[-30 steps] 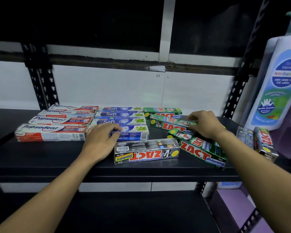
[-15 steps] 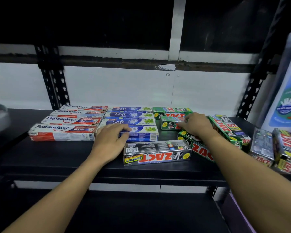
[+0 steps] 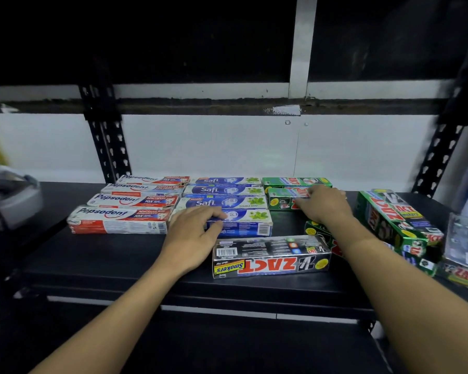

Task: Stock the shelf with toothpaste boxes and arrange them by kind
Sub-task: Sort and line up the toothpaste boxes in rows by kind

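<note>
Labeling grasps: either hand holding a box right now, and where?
Neither lifts anything. Left hand lies flat on the front Safi box; right hand presses the green Zact box at its right end.

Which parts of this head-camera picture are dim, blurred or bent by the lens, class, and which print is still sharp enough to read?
Head view: dim light, upper shelf space nearly black; left-edge grey object and right-edge boxes smeared; shelf uprights lean, suggesting wide-angle bending; Pepsodent boxes, Safi boxes and the grey Zact Smokers box stay legible.
</note>
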A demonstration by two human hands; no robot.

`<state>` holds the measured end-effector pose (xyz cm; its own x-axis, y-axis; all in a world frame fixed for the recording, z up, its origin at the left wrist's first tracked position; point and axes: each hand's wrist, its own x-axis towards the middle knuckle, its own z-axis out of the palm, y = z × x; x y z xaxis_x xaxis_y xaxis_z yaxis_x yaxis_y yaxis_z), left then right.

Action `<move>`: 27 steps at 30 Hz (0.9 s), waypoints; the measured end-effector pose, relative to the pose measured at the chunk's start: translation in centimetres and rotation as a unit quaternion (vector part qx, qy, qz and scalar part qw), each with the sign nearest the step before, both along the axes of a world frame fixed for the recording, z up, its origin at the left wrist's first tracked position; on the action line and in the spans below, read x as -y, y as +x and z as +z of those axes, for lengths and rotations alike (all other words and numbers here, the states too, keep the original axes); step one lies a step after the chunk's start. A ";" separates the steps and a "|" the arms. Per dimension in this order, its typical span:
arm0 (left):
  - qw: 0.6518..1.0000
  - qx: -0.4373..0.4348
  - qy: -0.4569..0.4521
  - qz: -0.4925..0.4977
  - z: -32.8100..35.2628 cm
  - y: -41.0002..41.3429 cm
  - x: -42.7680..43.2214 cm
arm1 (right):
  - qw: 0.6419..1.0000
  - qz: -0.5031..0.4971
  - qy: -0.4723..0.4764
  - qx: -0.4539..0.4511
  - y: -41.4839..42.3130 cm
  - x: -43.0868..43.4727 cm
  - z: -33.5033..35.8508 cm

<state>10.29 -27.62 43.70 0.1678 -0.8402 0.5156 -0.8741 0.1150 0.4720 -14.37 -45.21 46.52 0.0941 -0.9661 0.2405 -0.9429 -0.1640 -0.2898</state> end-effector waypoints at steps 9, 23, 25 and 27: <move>1.000 -0.001 0.010 -0.007 0.0 0.0 -0.1 | 0.999 -0.015 0.013 0.042 -0.1 0.7 -0.4; 1.000 -0.007 0.012 -0.009 -0.1 0.2 0.0 | 0.982 -0.086 0.086 0.146 -0.4 1.5 -0.6; 1.000 -0.008 0.012 -0.009 -0.1 0.1 -0.1 | 0.982 -0.088 0.083 0.144 -0.3 1.4 -0.6; 1.000 -0.007 0.011 -0.009 -0.1 0.1 -0.1 | 0.983 -0.087 0.078 0.139 -0.3 1.4 -0.5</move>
<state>10.37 -27.56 43.59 0.1600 -0.8538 0.4955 -0.8658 0.1198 0.4859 -14.65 -46.61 46.00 -0.1243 -0.9889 0.0815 -0.8332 0.0595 -0.5498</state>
